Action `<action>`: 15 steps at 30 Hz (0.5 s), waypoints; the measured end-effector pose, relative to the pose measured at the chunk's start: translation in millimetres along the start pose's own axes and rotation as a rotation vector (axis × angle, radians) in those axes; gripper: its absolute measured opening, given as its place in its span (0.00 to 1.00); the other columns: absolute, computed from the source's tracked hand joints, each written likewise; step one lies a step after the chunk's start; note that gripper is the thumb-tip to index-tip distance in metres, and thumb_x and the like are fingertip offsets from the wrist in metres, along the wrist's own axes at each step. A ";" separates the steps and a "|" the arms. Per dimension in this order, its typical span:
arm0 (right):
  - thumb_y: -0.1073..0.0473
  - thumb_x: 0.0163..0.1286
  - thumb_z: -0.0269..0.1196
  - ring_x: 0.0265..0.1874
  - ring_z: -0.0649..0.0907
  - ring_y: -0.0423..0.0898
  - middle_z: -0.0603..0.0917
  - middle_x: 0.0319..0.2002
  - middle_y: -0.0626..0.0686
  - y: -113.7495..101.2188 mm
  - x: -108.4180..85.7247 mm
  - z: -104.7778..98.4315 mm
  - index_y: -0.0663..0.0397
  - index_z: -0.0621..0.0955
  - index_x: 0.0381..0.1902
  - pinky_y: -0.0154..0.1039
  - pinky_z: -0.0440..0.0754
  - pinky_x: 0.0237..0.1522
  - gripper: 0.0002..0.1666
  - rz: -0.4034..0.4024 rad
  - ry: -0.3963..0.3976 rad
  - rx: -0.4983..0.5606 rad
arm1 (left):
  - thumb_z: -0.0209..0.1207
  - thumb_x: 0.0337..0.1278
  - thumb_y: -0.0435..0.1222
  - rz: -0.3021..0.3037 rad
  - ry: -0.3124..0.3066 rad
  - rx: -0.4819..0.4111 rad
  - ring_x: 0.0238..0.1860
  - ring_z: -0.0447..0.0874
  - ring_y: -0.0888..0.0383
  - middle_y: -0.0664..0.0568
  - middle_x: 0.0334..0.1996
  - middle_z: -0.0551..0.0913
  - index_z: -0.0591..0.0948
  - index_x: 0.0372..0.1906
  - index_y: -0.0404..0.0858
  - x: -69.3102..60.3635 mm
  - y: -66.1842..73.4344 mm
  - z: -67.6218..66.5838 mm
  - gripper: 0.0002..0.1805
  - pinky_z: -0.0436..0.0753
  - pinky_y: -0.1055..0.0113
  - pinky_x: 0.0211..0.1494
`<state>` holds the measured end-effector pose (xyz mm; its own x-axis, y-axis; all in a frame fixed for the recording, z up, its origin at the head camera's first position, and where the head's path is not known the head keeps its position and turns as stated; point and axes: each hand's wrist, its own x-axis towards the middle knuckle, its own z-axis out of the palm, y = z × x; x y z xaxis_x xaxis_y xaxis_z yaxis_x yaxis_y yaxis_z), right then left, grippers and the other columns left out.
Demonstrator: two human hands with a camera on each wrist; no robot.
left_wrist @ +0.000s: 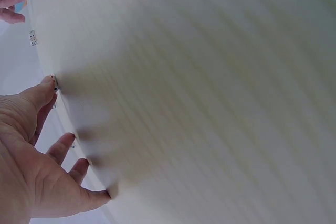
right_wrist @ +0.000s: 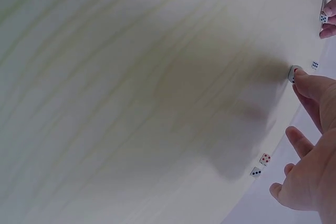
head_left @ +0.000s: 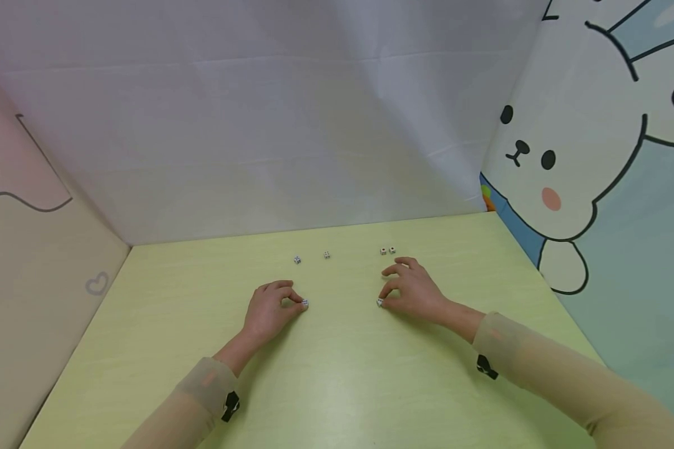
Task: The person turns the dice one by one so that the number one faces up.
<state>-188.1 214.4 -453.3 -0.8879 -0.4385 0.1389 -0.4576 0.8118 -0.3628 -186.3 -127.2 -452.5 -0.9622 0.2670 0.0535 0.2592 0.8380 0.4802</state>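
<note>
My left hand (head_left: 269,310) pinches a white die (head_left: 305,303) between thumb and index finger, low over the table or on it. The same die (left_wrist: 55,83) shows at the fingertips in the left wrist view, partly covered by the thumb. To the right, my right hand (head_left: 415,292) pinches another white die (head_left: 379,302) the same way, its other fingers spread apart. In the right wrist view this die (right_wrist: 293,73) is partly hidden behind the thumb. Whether either die touches the table I cannot tell.
Farther back on the pale yellow table (head_left: 337,374) lie a die (head_left: 297,259) and a second die (head_left: 326,255) at left. Two more dice (head_left: 387,251) sit side by side beyond my right hand. A white cloth wall (head_left: 292,137) stands behind, and a rabbit-printed wall (head_left: 606,187) on the right.
</note>
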 end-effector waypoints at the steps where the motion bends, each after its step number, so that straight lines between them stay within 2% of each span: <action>1: 0.50 0.59 0.76 0.70 0.66 0.63 0.82 0.59 0.54 0.3 0.1 0.5 0.37 0.92 0.32 0.64 0.63 0.70 0.03 0.001 0.000 -0.003 | 0.71 0.62 0.44 0.001 0.000 -0.001 0.68 0.69 0.35 0.43 0.64 0.80 0.89 0.34 0.47 0.3 -0.4 0.3 0.06 0.64 0.42 0.73; 6: 0.50 0.60 0.76 0.70 0.66 0.63 0.82 0.59 0.54 0.0 -0.5 1.0 0.38 0.92 0.32 0.63 0.62 0.71 0.04 0.021 -0.003 0.018 | 0.71 0.62 0.44 0.003 -0.003 0.000 0.68 0.69 0.35 0.43 0.64 0.80 0.89 0.34 0.47 1.3 -2.5 2.2 0.06 0.64 0.42 0.73; 15: 0.50 0.61 0.77 0.71 0.64 0.63 0.82 0.59 0.54 1.2 -3.5 2.8 0.39 0.91 0.32 0.64 0.61 0.71 0.04 0.091 0.031 0.128 | 0.70 0.62 0.46 -0.015 -0.017 -0.005 0.69 0.69 0.35 0.43 0.65 0.79 0.90 0.35 0.47 1.4 -3.9 3.7 0.07 0.64 0.42 0.73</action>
<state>-185.4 215.9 -456.8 -0.9275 -0.3514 0.1276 -0.3670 0.7911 -0.4893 -188.4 -128.3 -457.6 -0.9645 0.2621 0.0314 0.2440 0.8397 0.4852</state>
